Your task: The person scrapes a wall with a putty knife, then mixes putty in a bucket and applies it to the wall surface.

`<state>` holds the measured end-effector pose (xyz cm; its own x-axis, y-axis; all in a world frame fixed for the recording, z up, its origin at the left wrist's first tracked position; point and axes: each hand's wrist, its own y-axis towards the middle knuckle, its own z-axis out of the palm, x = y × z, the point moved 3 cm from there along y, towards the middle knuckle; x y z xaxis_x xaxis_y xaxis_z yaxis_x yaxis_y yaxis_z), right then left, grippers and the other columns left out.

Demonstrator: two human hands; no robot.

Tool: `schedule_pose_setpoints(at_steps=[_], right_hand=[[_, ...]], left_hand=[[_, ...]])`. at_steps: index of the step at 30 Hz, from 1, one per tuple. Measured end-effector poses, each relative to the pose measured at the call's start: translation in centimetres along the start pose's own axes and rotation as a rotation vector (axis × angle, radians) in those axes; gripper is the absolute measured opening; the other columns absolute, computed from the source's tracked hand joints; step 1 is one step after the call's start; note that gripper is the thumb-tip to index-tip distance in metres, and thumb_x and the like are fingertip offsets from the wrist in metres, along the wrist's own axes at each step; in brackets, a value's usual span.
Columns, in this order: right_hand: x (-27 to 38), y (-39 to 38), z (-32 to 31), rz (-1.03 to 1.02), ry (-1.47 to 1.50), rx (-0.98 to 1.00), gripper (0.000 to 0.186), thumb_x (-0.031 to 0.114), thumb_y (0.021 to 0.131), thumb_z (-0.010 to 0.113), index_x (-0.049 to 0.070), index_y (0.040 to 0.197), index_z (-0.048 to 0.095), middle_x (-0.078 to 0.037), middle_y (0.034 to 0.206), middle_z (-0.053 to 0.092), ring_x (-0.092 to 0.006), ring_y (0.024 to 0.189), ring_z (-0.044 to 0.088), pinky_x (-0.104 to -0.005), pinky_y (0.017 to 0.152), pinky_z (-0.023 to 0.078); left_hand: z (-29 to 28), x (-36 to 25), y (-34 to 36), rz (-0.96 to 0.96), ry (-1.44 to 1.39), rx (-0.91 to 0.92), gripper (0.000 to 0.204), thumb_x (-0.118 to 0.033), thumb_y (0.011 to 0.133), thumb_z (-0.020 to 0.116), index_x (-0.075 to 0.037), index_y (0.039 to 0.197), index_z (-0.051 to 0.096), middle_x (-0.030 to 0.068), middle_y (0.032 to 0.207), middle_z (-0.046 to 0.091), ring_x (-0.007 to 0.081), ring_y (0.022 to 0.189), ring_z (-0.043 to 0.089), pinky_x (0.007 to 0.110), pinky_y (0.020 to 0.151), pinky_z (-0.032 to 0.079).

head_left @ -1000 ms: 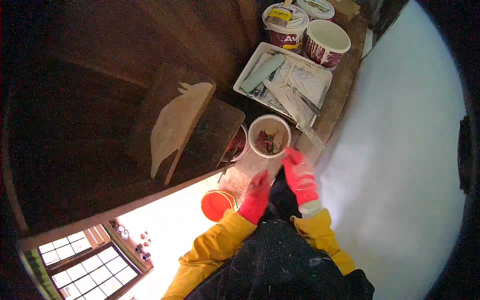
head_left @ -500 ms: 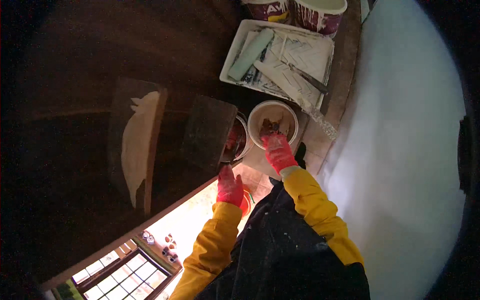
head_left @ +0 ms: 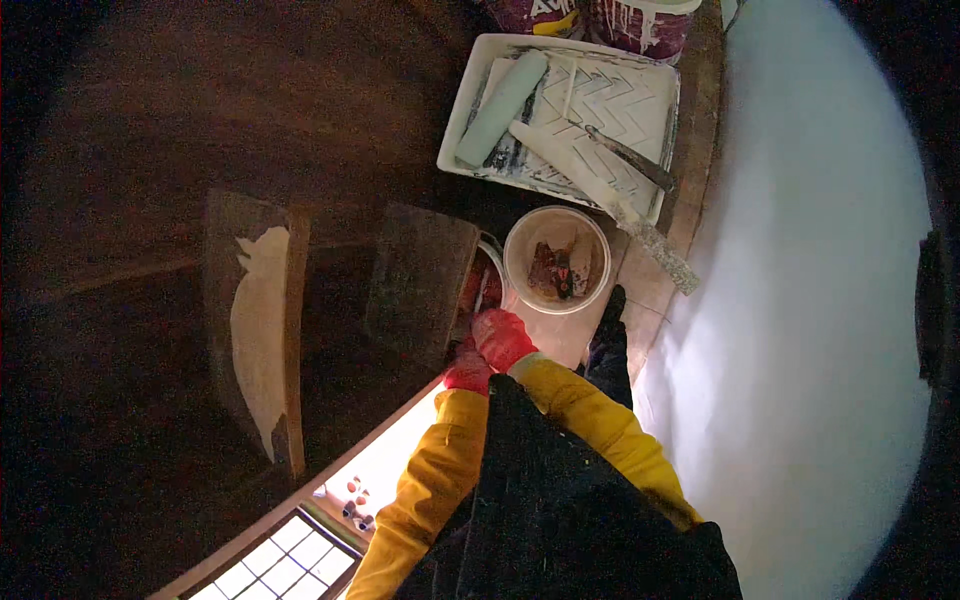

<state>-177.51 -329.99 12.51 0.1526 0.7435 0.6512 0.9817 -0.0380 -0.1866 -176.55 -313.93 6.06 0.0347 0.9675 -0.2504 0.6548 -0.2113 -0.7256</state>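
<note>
My two hands, in red gloves, meet beside the lower corner of a dark brown board [head_left: 420, 285]. My right hand [head_left: 503, 338] lies curled against the left, its fingertips turned away, so anything in them is hidden. My left hand [head_left: 467, 370] is lower and partly covered by the right, its fingers out of sight. Just beyond them is a bucket [head_left: 489, 280] with reddish contents, half hidden by the board. Right of it stands a round white tub [head_left: 556, 260] with brown, reddish and black residue inside.
A white paint tray [head_left: 640, 90] holds a pale green roller sleeve [head_left: 505, 108], a paint-crusted stick [head_left: 600, 195] and a dark-handled tool [head_left: 625, 155]. Paint-dripped buckets [head_left: 645, 28] stand beyond. A white wall [head_left: 800, 300] rises on the right; a dark wooden surface [head_left: 130, 300] fills the left.
My right hand has come out of the white tub and moved left to meet my left hand. The left hand has shifted slightly right. The view has moved a little.
</note>
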Motion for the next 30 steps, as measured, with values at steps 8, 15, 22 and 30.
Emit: schedule_pose_setpoints(at_steps=[8, 15, 22, 30], right_hand=[[-2.6, 0.4, -2.3, -0.293, -0.351, 0.227, 0.014, 0.020, 0.075, 0.056, 0.011, 0.068, 0.065, -0.013, 0.073, 0.064, -0.0271, 0.072, 0.066, -0.0416, 0.057, 0.051], [-2.3, -3.3, -6.8, -0.008, 0.118, -0.224, 0.024, 0.031, 0.078, 0.057, 0.007, 0.077, 0.062, -0.013, 0.073, 0.063, -0.0294, 0.064, 0.061, -0.0395, 0.056, 0.050], [-3.6, -14.2, -23.7, 0.402, 0.481, -0.683, 0.016, 0.019, 0.087, 0.052, 0.007, 0.089, 0.063, -0.007, 0.074, 0.064, -0.0170, 0.054, 0.055, -0.0267, 0.047, 0.043], [-9.6, -17.9, -41.0, 0.312, 1.191, -1.185, 0.019, 0.018, 0.089, 0.053, 0.004, 0.097, 0.062, -0.003, 0.078, 0.062, -0.0093, 0.057, 0.054, -0.0208, 0.050, 0.044]], left_hand=[[-2.7, -9.2, -3.5, -0.048, 0.280, 0.015, 0.053, -0.028, 0.085, 0.051, -0.003, 0.130, 0.039, 0.0232, 0.123, 0.049, 0.0389, 0.112, 0.049, 0.044, 0.095, 0.039], [-6.1, -13.0, -8.9, 0.073, 0.307, -0.152, 0.037, -0.018, 0.088, 0.043, -0.004, 0.122, 0.044, 0.0291, 0.111, 0.054, 0.0423, 0.102, 0.054, 0.046, 0.088, 0.043], [-8.1, -9.5, -15.9, 0.322, -0.004, -0.306, 0.032, -0.031, 0.094, 0.033, -0.005, 0.099, 0.052, 0.0220, 0.091, 0.060, 0.0448, 0.082, 0.056, 0.052, 0.067, 0.045], [-12.6, -19.2, -22.2, 0.159, -0.642, 0.125, 0.041, -0.029, 0.092, 0.045, -0.011, 0.128, 0.045, -0.0015, 0.071, 0.052, 0.0074, 0.050, 0.047, 0.021, 0.045, 0.039]])
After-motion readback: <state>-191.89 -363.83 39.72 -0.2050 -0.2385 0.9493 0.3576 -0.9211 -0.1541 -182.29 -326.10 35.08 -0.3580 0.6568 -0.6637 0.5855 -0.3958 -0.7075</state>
